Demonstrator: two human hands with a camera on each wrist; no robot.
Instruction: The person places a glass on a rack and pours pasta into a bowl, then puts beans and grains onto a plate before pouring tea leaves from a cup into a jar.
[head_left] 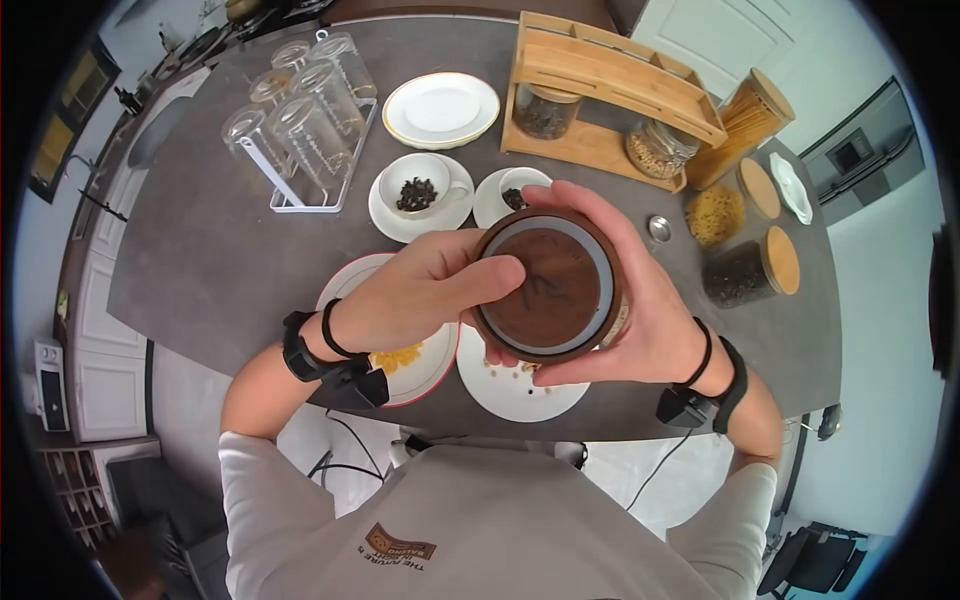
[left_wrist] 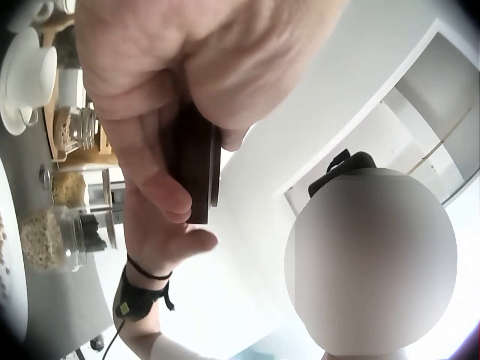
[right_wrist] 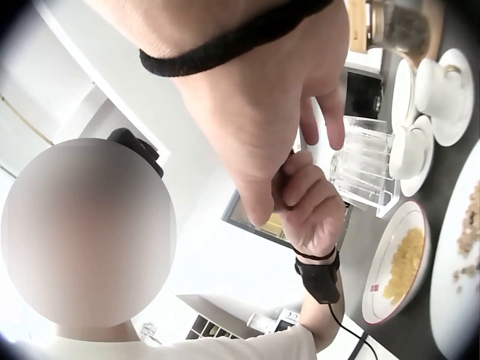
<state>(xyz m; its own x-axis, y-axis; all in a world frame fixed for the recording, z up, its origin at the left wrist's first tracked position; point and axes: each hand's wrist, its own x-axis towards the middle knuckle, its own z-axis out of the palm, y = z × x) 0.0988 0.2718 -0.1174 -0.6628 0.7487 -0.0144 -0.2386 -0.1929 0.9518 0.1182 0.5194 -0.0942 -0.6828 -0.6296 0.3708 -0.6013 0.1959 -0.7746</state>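
Both hands hold a round dark-brown lid with a grey ring [head_left: 545, 290] over the plates. My left hand [head_left: 400, 300] pinches its left side, thumb lying on the face; the left wrist view shows the brown edge [left_wrist: 196, 165] between thumb and fingers. My right hand [head_left: 650, 310] curves its thumb and fingers round the right rim. In the right wrist view, the right hand [right_wrist: 259, 112] meets the curled left hand [right_wrist: 315, 206], and most of the lid is hidden. An open glass jar of pale flakes [left_wrist: 49, 238] stands beyond the hands in the left wrist view.
Two plates hold yellow pieces [head_left: 398, 358] and small bits [head_left: 525, 395]. Behind are cups with dark leaves [head_left: 417, 194] [head_left: 514, 199], an oval plate [head_left: 441, 110], a rack of glasses [head_left: 308, 118], a wooden shelf [head_left: 615, 70], lidded jars [head_left: 740, 270] and a small metal cup [head_left: 659, 228].
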